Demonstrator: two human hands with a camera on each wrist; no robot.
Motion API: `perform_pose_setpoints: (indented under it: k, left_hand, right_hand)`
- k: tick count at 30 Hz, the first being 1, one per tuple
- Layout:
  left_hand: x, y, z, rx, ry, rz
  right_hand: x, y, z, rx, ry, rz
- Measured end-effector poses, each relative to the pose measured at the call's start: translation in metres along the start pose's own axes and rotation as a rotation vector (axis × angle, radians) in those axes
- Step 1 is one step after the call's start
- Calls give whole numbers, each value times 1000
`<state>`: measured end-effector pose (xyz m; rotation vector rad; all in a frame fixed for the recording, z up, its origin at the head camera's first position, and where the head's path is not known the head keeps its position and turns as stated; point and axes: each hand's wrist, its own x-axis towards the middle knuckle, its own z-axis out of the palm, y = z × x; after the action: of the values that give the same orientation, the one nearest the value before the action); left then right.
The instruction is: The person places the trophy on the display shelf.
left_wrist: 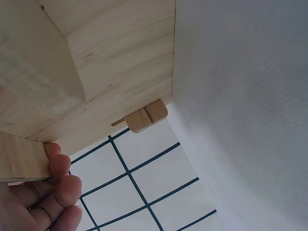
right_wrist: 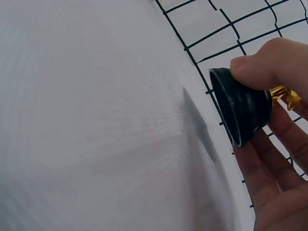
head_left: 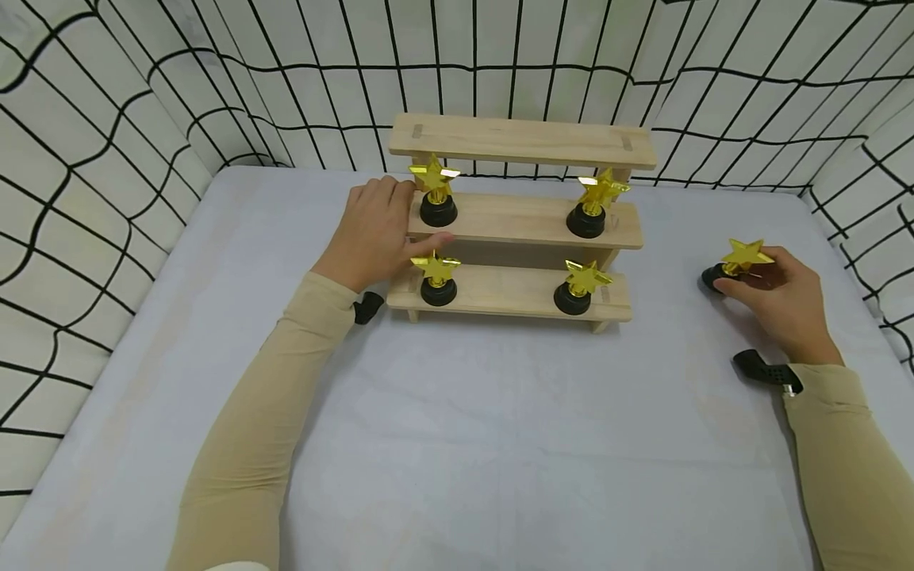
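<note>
A three-tier wooden display shelf [head_left: 528, 216] stands on the white-covered table. My left hand [head_left: 378, 230] grips its left end at the middle tier; in the left wrist view the fingers [left_wrist: 67, 190] curl round the edge of a board. My right hand [head_left: 785, 301], well to the right of the shelf, pinches a gold star trophy [head_left: 744, 255] by its black base. The right wrist view shows that base [right_wrist: 240, 106] tilted, its rim raised off the cloth above a shadow, the thumb on one side and fingers on the other; the star is partly hidden.
Two star trophies, left [head_left: 438, 208] and right [head_left: 587, 218], stand on the middle tier. Two more, left [head_left: 439, 289] and right [head_left: 574, 296], stand on the bottom tier. A black wire grid [head_left: 512, 69] borders the table at the back and sides.
</note>
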<state>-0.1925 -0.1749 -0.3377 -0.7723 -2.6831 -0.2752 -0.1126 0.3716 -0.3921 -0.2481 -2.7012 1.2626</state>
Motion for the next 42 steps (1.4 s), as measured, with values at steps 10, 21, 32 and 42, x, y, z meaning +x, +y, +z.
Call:
perform_pose_setpoints:
  k: [10,21,32,42]
  left_hand:
    - [0,1,-1,14,-26,-29]
    - [1,0,-1,28,-5,-16]
    - [0,1,-1,31,3,-20]
    - [0,1,-1,30,2,-20]
  right_hand:
    - [-3,-10,-5,46,36,-4]
    - [-8,-19,-11,52,40,-35]
    - [-8,-34,-14,91,33,-87]
    - [-3,-53,-15,100,43,-179]
